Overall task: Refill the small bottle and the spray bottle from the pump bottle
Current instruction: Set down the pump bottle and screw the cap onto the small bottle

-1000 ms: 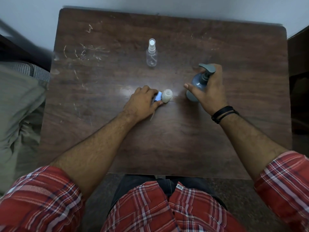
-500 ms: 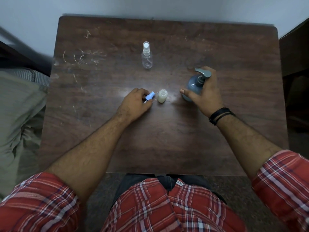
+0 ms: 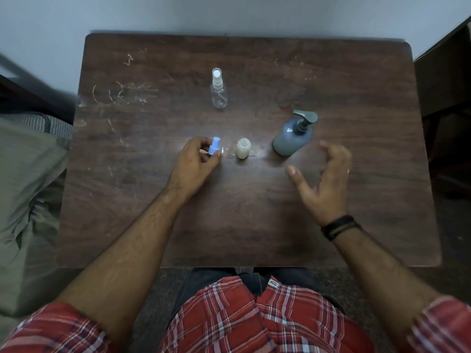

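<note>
A small uncapped bottle (image 3: 243,148) holding pale liquid stands at the table's middle. Just left of it my left hand (image 3: 196,164) pinches a blue cap (image 3: 214,146) between thumb and fingers. The blue-grey pump bottle (image 3: 293,136) stands upright to the right of the small bottle, with nothing touching it. My right hand (image 3: 325,183) hovers below and right of the pump bottle, fingers spread and holding nothing. A clear spray bottle (image 3: 218,89) with a white top stands farther back, near the centre.
The dark wooden table (image 3: 254,225) carries pale scratches at its back left. A wall runs behind it. Olive and striped fabric (image 3: 28,174) lies to the left, and dark furniture (image 3: 448,85) stands to the right.
My right hand has let go of the pump bottle and pulled back toward me, opening. My left hand has drawn the blue cap away from the small bottle.
</note>
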The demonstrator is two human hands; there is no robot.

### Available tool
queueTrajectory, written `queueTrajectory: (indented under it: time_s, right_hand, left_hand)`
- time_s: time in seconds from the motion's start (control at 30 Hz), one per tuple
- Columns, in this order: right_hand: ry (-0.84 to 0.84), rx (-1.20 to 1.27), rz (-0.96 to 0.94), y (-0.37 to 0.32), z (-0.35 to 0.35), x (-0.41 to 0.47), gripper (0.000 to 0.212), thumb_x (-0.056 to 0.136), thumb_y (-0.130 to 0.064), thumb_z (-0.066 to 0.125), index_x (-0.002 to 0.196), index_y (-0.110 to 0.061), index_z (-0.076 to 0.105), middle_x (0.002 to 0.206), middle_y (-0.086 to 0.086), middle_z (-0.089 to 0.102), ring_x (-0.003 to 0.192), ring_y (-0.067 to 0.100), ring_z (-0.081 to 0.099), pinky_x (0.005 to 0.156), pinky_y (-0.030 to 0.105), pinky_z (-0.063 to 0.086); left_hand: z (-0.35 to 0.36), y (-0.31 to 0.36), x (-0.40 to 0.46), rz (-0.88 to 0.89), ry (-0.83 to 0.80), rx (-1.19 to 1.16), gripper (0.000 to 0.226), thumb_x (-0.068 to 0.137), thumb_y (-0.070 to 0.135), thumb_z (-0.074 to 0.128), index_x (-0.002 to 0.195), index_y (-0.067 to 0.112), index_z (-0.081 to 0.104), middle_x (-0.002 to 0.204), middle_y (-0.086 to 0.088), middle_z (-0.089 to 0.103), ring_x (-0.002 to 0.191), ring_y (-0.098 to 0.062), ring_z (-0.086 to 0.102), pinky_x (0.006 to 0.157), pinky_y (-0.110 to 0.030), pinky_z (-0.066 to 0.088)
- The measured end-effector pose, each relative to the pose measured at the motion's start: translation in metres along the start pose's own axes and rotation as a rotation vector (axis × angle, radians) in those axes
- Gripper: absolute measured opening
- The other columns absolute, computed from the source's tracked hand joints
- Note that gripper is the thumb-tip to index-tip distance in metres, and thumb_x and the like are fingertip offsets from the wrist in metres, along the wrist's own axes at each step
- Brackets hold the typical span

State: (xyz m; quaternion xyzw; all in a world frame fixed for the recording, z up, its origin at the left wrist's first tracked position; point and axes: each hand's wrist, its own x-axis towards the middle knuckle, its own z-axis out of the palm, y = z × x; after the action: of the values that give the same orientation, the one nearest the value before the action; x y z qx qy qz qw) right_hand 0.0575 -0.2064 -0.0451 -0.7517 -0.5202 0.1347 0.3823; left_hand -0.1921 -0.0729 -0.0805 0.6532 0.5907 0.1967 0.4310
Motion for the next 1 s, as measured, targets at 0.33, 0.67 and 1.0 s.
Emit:
queueTrajectory:
  time_s: [0.33,0.67,1.0]
  right_hand:
    - [-0.34,0.207,0.181,-0.028,0.056,-0.032,0.06,0.083,-0.041,0.077,0.135,-0.026,0.05,0.13,-0.018,0.041,0.125,0.007,0.043,0.102,0.045,0.047]
    - [-0.311,0.255,0.298,-0.022,0.099,0.018,0.069,0.081,-0.036,0.079,0.141,-0.023,0.047,0.135,-0.006,0.048,0.11,0.011,0.055,0.096,0.031,0.051]
    - [-0.378,0.23,0.164,-0.02,0.113,0.043,0.042,0.083,-0.034,0.076,0.119,-0.017,0.067,0.116,-0.003,0.063,0.104,0.011,0.057,0.092,0.033,0.048]
  left_hand:
    - [-0.031,0.056,-0.017,0.125,0.08,-0.366,0.027,0.091,0.025,0.073,0.111,0.036,0.059,0.112,0.011,0.069,0.099,-0.013,0.069,0.092,-0.054,0.056]
    - [-0.028,0.093,-0.018,0.207,0.047,-0.364,0.025,0.094,0.019,0.071,0.112,0.028,0.057,0.117,-0.001,0.069,0.102,-0.021,0.071,0.09,-0.055,0.057]
    - [-0.014,0.091,-0.013,0.279,-0.017,-0.186,0.027,0.094,0.026,0.069,0.117,0.024,0.056,0.115,0.003,0.069,0.101,-0.01,0.07,0.087,-0.03,0.057]
